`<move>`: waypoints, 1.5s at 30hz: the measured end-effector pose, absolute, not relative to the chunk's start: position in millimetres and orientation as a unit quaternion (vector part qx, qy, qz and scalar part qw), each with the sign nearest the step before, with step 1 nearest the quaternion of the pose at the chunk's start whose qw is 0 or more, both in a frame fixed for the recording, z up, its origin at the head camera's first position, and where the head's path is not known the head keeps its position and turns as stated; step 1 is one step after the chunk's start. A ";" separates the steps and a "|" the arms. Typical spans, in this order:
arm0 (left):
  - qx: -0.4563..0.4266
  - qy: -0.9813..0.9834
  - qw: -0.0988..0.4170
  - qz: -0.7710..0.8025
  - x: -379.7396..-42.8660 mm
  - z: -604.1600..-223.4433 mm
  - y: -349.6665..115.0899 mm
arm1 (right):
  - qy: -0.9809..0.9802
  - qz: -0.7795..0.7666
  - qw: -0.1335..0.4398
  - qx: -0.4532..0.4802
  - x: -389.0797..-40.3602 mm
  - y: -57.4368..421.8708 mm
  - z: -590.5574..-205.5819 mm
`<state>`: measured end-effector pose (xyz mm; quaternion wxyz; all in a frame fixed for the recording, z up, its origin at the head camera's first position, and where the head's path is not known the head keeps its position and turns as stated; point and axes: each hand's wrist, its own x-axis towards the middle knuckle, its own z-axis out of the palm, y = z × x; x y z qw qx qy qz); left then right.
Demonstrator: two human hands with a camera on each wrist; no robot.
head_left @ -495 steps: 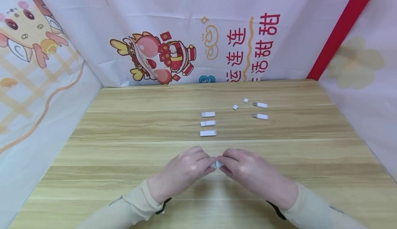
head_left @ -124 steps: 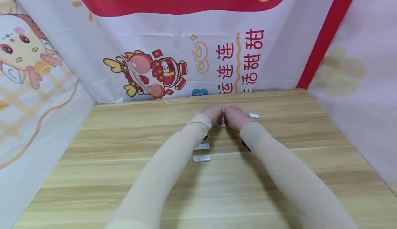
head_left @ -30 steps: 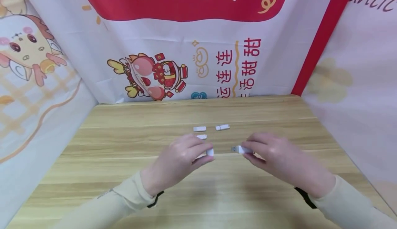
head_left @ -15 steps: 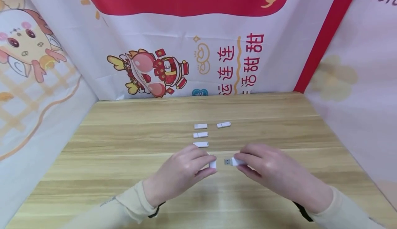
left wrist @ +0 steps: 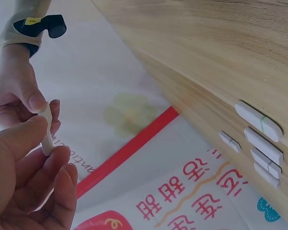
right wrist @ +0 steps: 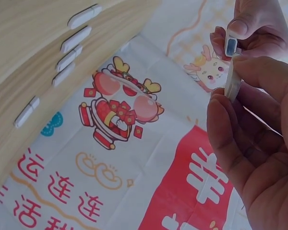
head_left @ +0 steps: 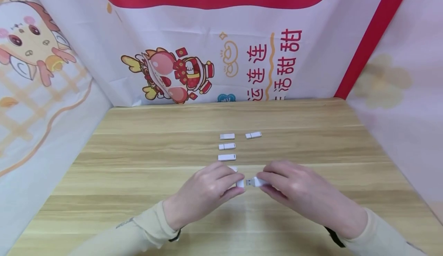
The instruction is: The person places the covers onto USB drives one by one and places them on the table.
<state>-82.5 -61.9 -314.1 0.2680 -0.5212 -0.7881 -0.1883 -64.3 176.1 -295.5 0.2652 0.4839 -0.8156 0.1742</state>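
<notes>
My left hand (head_left: pixel 204 190) pinches a small white USB stick cap (head_left: pixel 240 183) between thumb and fingers. In the right wrist view the cap's dark hollow end (right wrist: pixel 231 46) faces the other hand. My right hand (head_left: pixel 308 198) pinches a white USB stick (head_left: pixel 258 182) by its body. Its bare metal plug (head_left: pixel 249 182) points left at the cap, with a narrow gap between them. Both hands are held over the front middle of the wooden table, fingertips facing each other.
White capped USB sticks lie in a column on the table (head_left: pixel 138 163): a top one (head_left: pixel 227 136), a middle one (head_left: pixel 227 146), a lower one (head_left: pixel 226 157) and a rounded one (left wrist: pixel 259 120) with a green band. Another capped stick (head_left: pixel 253 134) lies to their right. Printed cloth (head_left: pixel 194 25) hangs behind.
Over the last second both hands have come nearer me and closer together, narrowing the gap between cap and plug. The loose sticks and caps seen at the back right long before are gone from there.
</notes>
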 end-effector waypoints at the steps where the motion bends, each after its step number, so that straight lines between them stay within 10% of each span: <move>1: -0.521 -0.788 0.269 -0.188 -82.4 -314.1 -61.9 | -0.819 0.171 0.260 0.482 -64.2 175.7 -295.4; 45: -0.535 -0.785 0.274 -0.153 -86.5 -314.4 -55.2 | -0.815 0.107 0.267 0.502 -66.6 158.5 -308.5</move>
